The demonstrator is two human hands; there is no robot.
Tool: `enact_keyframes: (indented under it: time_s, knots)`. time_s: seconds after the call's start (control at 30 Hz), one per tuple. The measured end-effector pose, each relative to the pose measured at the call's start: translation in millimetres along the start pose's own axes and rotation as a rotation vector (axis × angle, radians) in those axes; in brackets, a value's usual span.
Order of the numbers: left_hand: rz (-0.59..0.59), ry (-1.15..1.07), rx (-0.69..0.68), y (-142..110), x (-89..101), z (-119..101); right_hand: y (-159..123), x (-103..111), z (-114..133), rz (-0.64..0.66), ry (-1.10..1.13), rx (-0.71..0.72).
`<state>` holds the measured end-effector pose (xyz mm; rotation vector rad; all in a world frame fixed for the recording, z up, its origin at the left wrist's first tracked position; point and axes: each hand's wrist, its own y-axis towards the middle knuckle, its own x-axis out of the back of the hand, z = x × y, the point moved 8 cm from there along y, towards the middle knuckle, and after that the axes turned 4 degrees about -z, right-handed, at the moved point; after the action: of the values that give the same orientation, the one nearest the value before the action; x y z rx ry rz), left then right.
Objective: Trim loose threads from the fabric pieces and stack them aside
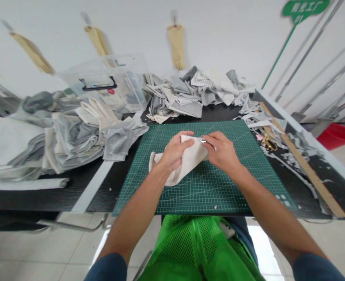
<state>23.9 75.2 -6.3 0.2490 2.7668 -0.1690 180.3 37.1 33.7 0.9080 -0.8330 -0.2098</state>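
Observation:
Over the green cutting mat (219, 195), a piece of cream fabric (186, 166) hangs in my hands, folded and partly draped toward the mat. My left hand (176, 150) is closed on its upper left edge, thumb on top. In my closed right hand (222, 150) is a small silver metal tool (202, 140), its tip at the fabric's upper edge. Most of the tool is hidden by my fingers, so its exact kind does not show.
Fabric pieces are heaped at left (69, 132) and at the back (178, 95), by a clear plastic box (110, 89). On the right lie gold-handled scissors (269, 143), fabric scraps and a long wooden ruler (307, 168). A red bucket (338, 136) stands beyond the table.

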Motion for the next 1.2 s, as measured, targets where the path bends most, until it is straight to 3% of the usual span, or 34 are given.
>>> enact_keyframes:
  time_s: [0.13,0.3,0.43,0.57,0.7,0.83,1.03,1.2]
  knots:
    - [0.008,-0.003,0.013,-1.3,-1.1,0.5,2.1,5.1,-4.5,-0.023,0.061,-0.103]
    - [0.000,-0.008,0.013,-0.9,-0.6,-0.7,2.9,14.6,-25.3,-0.072,0.158,-0.335]
    - [0.014,0.022,0.000,0.6,0.6,0.1,0.4,6.4,-35.8,0.032,0.275,-0.492]
    - [0.060,0.097,-0.049,1.6,-1.8,1.4,-0.2,-3.3,-29.9,0.110,0.400,-0.496]
    - [0.037,0.162,-0.087,1.9,-1.0,0.5,-4.6,-5.8,-36.9,0.033,0.565,-0.598]
    - [0.011,0.151,-0.091,1.4,0.5,-2.5,-8.7,-2.3,-49.1,-0.078,0.594,-0.721]
    - [0.005,0.143,-0.093,1.3,1.4,-3.8,-4.5,10.9,-50.2,-0.174,0.539,-0.701]
    - [0.006,0.139,-0.093,2.1,1.2,-3.1,3.0,9.7,-34.5,-0.036,0.449,-0.519]
